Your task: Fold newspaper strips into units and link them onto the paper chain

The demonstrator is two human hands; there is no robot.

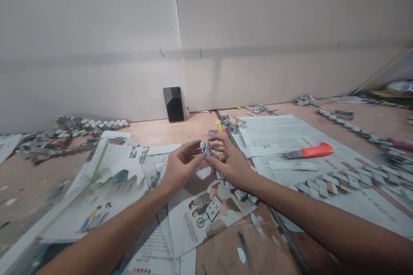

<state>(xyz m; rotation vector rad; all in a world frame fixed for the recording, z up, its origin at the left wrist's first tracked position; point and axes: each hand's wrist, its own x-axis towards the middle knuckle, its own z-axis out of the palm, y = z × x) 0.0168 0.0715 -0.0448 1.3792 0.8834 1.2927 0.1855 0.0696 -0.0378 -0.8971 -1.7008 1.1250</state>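
Both hands meet above spread newspaper pages (106,184) on a brown table. My left hand (180,165) pinches a small folded paper piece (205,148) between thumb and fingertips. My right hand (229,161) grips the same piece from the other side, fingers curled around it. Several more folded paper pieces (234,122) lie just beyond the hands, beside a yellow marker (220,126).
A red-handled utility knife (309,151) lies on newspaper at right. Chains of folded paper links lie at left (74,129), at lower right (342,178) and far right (358,129). A black phone (173,104) leans against the white wall panel.
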